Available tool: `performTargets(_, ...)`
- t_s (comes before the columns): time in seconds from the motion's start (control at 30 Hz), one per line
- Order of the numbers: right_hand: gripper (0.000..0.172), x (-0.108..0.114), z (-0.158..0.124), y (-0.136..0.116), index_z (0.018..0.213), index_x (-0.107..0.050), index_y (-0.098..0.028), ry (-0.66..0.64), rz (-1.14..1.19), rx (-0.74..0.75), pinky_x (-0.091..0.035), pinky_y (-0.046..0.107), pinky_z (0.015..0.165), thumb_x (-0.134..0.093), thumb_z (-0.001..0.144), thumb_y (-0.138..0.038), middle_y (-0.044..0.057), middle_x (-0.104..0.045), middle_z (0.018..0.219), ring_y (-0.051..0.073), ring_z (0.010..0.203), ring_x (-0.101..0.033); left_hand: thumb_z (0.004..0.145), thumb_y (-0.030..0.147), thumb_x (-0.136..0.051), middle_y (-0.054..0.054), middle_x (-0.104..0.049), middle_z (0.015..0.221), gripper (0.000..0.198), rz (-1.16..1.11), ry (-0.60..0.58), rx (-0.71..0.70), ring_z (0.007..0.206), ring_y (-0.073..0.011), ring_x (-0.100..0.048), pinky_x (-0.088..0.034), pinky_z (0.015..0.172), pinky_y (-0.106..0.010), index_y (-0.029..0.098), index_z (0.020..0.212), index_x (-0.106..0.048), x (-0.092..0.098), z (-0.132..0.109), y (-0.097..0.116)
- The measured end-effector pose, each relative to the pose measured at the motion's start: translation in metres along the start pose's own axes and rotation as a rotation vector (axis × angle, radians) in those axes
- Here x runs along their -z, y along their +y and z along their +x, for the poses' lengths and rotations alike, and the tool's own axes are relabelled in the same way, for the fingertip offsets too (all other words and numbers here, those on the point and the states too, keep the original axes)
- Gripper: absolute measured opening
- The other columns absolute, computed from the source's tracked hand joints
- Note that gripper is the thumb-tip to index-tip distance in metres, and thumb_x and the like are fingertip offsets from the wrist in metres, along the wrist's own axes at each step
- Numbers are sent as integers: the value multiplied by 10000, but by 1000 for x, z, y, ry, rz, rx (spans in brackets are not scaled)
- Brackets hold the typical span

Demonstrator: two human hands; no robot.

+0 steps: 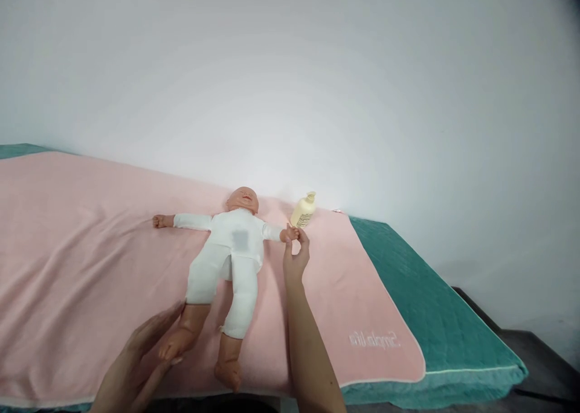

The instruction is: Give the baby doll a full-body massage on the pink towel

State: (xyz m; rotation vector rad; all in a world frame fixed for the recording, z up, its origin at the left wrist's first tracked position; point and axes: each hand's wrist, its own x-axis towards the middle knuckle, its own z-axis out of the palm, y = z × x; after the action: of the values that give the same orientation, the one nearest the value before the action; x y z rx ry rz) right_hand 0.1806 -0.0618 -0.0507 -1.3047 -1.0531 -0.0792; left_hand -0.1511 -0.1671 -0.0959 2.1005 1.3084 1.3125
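A baby doll [235, 238] in a white suit lies on its back on a pink towel [90, 232], arms spread, head toward the wall. My right hand [296, 257] reaches up and pinches the doll's hand at the end of its outstretched arm. My left hand [145, 355] is at the lower left, fingers stretched out and cupped around the doll's nearer bare foot, touching it. A small cream pump bottle [303, 211] stands just beyond the doll's pinched hand, near the wall.
The pink towel covers a bed with a teal cover [430, 304] that shows at the right and far left. A white wall [290, 81] runs along the back. Dark floor [544, 364] lies beyond the bed's right corner.
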Motion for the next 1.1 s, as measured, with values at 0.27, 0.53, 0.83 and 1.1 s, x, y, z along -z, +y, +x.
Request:
performTargets(0.27, 292, -20, -21, -27, 1227, -620, -236, -293, -1, 658, -562, 375, 882, -523, 955, -193, 80, -738, 1101, 194, 1038, -684, 933, 459, -511, -85, -622, 1356, 592, -51, 40, 5, 1150, -271, -651, -584, 591, -259, 294, 1473, -333, 2, 82, 21)
performTargets(0.53, 250, -22, -20, -32, 1123, -696, -253, -436, 14, 660, -539, 364, 911, -523, 958, -179, 40, -759, 1085, 162, 1012, -700, 919, 483, -518, -125, -653, 1293, 578, -93, 16, 106, 1022, -262, -702, -570, 639, -266, 235, 1429, -407, -15, 133, 16)
performTargets(0.83, 280, -9, -10, -8, 1102, -700, -211, -150, 12, 158, -525, 429, 958, -601, 883, -354, 96, -736, 1121, 235, 1061, -673, 930, 511, -484, -99, -590, 1390, 548, -168, 6, 54, 1248, -282, -583, -548, 959, -391, 251, 1409, -422, 4, 112, 17)
performTargets(1.1, 543, 22, 21, 10, 1314, -545, -177, 31, 9, -359, -518, 357, 904, -558, 842, -446, 136, -633, 1308, 245, 1102, -659, 939, 498, -450, -33, -609, 1359, 466, -164, -40, 82, 1257, -299, -568, -532, 1008, -409, 307, 1363, -469, 32, 59, 31)
